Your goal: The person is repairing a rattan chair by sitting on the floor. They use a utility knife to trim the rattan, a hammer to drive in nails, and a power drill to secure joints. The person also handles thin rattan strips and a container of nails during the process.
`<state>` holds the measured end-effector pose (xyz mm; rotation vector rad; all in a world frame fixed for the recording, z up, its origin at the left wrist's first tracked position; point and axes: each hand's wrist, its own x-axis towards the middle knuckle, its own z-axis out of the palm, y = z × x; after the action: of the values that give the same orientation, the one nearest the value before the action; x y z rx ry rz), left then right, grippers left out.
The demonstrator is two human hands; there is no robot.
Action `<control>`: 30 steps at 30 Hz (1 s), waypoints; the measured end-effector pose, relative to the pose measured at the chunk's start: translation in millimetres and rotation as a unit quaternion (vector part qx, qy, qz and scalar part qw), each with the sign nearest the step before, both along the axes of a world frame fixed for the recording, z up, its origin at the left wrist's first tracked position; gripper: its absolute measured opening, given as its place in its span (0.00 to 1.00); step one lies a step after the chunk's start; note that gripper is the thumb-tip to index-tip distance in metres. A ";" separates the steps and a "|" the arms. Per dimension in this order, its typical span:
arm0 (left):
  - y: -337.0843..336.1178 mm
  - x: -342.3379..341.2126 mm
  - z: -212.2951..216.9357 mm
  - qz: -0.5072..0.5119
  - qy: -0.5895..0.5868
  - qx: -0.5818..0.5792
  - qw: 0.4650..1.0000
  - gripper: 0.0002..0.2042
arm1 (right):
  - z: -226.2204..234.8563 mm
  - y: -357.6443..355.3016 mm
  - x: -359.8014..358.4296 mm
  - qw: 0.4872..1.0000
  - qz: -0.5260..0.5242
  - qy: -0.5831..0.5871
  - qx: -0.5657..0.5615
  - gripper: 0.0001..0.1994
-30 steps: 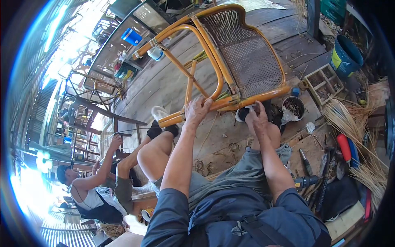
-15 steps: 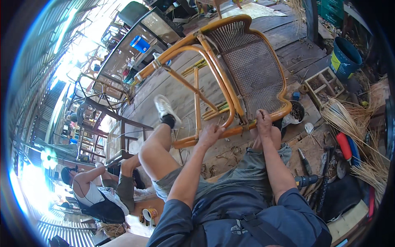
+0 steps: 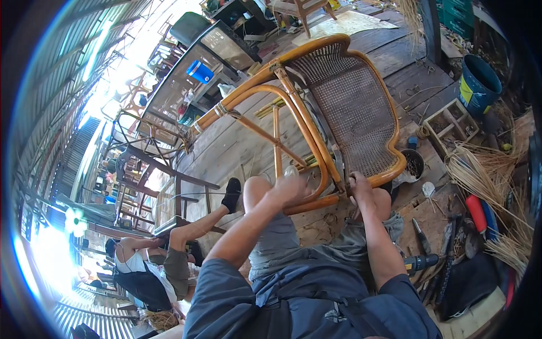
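A rattan chair (image 3: 316,107) with a woven cane seat lies tipped on its side on the plank floor in front of me. My left hand (image 3: 291,186) grips its lower curved rail near my raised knee. My right hand (image 3: 359,185) is closed on the frame where the seat edge meets the rail. Both forearms come up from the lower edge over my grey shorts.
A second person (image 3: 152,260) sits at lower left with one leg stretched toward me. Bundles of cane strips (image 3: 485,175), a red-handled tool (image 3: 475,212), pliers (image 3: 420,237) and a small bowl (image 3: 414,164) lie at right. A blue bucket (image 3: 479,85) and wooden box (image 3: 451,121) stand beyond.
The chair has been pulled nearer and turned. My left knee has come up under the rail, and both hands have shifted along the frame to a closer grip.
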<state>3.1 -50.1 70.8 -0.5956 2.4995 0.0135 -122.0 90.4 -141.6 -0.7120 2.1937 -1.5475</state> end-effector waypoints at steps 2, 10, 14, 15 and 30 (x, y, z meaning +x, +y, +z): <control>-33.6 -20.2 12.4 -0.011 0.206 -0.009 0.978 0.17 | 17.0 3.0 1.5 0.999 0.009 -0.045 0.007 0.13; -164.3 -115.6 111.2 -0.107 0.548 -0.256 0.789 0.21 | -22.5 -9.8 12.0 0.982 0.040 -0.105 -0.152 0.17; -210.0 -120.7 110.9 0.006 0.474 -0.165 0.865 0.25 | -0.4 -1.1 12.1 0.987 0.081 -0.108 -0.092 0.19; -218.0 -118.4 108.5 -0.016 0.481 -0.156 0.862 0.27 | -1.0 -1.2 14.0 0.981 0.084 -0.120 -0.126 0.20; -202.3 -121.7 104.9 0.015 0.504 -0.156 0.850 0.27 | 35.2 12.7 14.9 0.978 0.079 -0.159 -0.107 0.20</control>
<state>-118.6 -252.3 175.7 -0.9303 3.5567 -0.0950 -107.1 103.0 -106.4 -0.6312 1.7186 -1.6975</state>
